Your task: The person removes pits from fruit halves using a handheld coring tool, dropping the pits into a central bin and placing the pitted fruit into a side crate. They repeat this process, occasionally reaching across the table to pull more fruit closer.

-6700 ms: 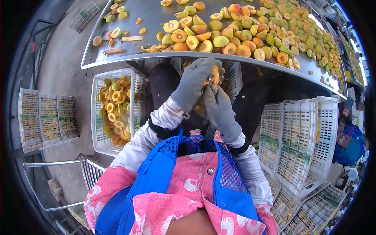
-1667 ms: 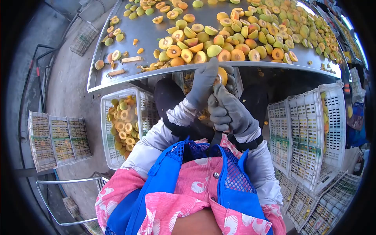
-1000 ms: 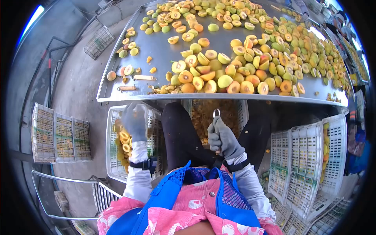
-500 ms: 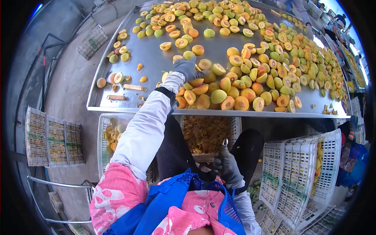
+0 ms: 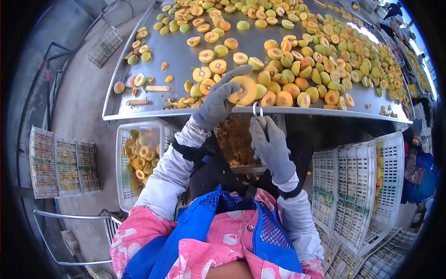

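Observation:
My left hand (image 5: 214,106), in a grey glove, grips a halved yellow peach (image 5: 244,92) between thumb and fingers over the table's near edge, its cut face showing. In my gloved right hand (image 5: 272,149) is a pitting tool with a looped metal blade (image 5: 258,110). The loop points up, just below and right of the held half and apart from it. Many peach halves (image 5: 284,98) lie heaped on the metal table (image 5: 153,44), some cut side up. Beneath the edge, between my legs, a crate holds brownish scraps (image 5: 239,139).
A white crate of peach halves (image 5: 141,160) stands below the table at left. Wooden-handled tools (image 5: 158,88) lie on the table's left side. Stacked white crates (image 5: 355,186) stand at right, more crates (image 5: 62,162) at far left. Another person (image 5: 420,172) is at the far right.
My left hand has come back from the pile toward me, now with a peach half. My right hand has risen from my lap with the pitting tool, close to the half.

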The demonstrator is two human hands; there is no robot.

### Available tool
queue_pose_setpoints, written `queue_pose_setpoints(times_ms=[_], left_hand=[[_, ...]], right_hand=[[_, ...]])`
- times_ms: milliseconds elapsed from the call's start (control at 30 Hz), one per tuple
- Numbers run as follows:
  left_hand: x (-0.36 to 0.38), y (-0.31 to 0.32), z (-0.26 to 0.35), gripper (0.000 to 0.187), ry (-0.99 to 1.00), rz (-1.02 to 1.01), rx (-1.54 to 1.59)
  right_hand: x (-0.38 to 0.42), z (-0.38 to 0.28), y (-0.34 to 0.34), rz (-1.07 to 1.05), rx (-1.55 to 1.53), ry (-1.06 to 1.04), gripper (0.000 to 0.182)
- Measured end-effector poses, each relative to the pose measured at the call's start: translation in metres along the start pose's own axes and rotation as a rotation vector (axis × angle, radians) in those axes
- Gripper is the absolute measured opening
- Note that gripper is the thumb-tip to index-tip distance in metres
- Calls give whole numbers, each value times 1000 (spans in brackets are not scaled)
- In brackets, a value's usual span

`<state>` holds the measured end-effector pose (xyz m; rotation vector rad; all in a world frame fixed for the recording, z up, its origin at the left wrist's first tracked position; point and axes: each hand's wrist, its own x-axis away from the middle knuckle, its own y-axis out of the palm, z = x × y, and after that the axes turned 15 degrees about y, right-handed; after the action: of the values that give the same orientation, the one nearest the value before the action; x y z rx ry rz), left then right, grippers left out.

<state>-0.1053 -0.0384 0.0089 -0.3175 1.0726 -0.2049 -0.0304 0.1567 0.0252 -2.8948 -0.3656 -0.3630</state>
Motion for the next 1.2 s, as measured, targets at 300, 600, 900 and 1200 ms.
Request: queue_pose_setpoints(times_ms=[300,600,900,1200], left_hand=[[9,40,62,41,-179,190,-271],[-11,60,92,30,-345,676,-104],[0,34,96,23,-234,348,-267],[-12,46,137,25,-476,713,64]], right_hand=[[27,-6,20,150,187,-131,21],[37,-8,39,295,200,-273,16],[55,-15,39,-19,-187,29,25],[52,-7,49,31,-126,-191,27]])
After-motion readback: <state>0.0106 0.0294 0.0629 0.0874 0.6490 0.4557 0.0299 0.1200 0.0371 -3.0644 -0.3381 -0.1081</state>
